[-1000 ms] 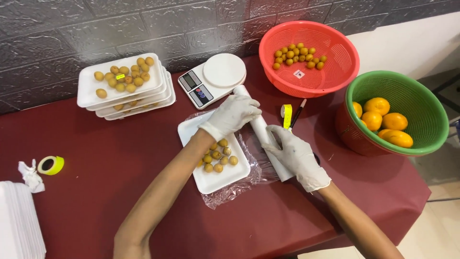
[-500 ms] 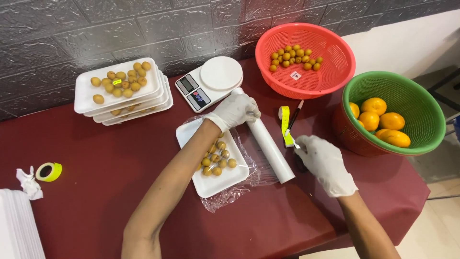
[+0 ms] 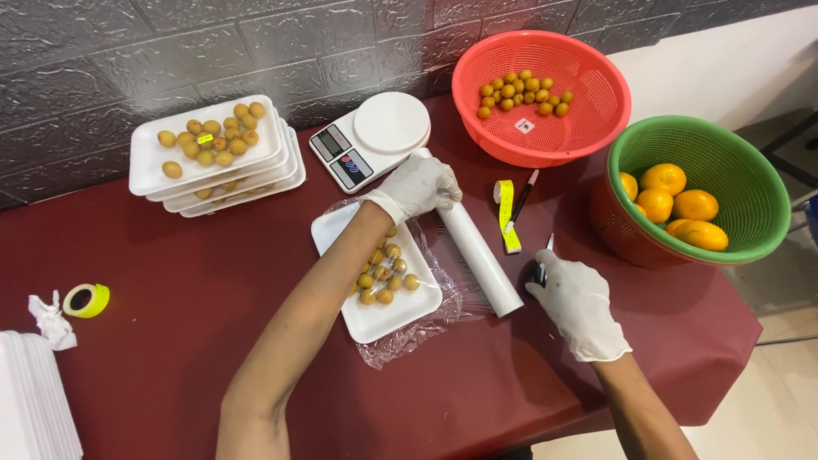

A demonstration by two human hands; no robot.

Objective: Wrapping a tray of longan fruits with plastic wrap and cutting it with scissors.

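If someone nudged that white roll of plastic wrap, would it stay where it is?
Probably not: the roll is a long smooth cylinder lying flat, so it would likely roll sideways. The left hand on its far end seems to steady it. The film pulled off looks thin, floppy and clingy.

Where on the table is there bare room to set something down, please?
Free: the red cloth between the tape roll, the stacked trays and the left forearm. Crowded: around the cling film roll, scale, both baskets, and the right hand.

Bright, even light; sharp, soft shadows
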